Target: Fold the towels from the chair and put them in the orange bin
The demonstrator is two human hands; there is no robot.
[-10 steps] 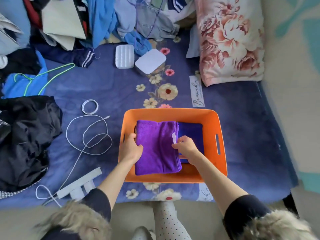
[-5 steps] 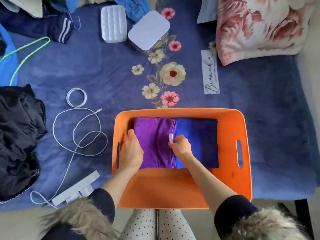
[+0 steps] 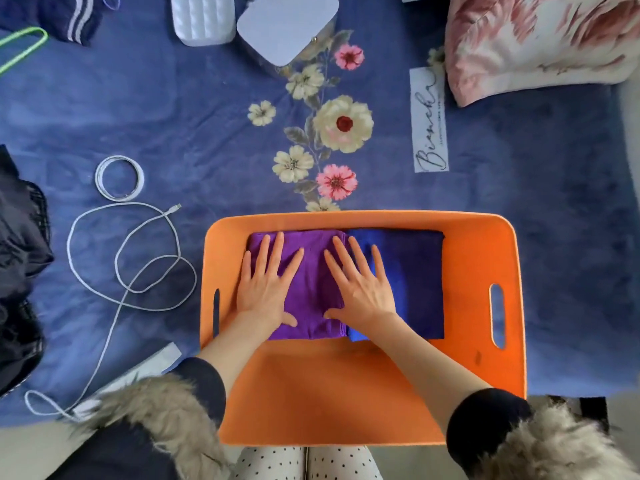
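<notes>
An orange bin (image 3: 485, 368) sits on the blue bedspread at the near edge of the bed. Inside it, against the far wall, a folded purple towel (image 3: 313, 271) lies on the left and a folded dark blue towel (image 3: 412, 282) on the right, side by side. My left hand (image 3: 265, 282) lies flat on the purple towel with fingers spread. My right hand (image 3: 360, 284) lies flat across the seam, fingers over the purple towel's right edge and the blue towel. Neither hand grips anything. The chair is out of view.
A white cable (image 3: 138, 268) and a coiled ring (image 3: 119, 178) lie left of the bin, with a white power strip (image 3: 152, 365) near my left sleeve. Dark clothes (image 3: 20, 282) sit at the left edge. Two white boxes (image 3: 287, 26) and a floral pillow (image 3: 540, 43) lie at the back.
Both hands let go of the purple towel's edges and now lie flat on the towels. The view has moved closer over the bin.
</notes>
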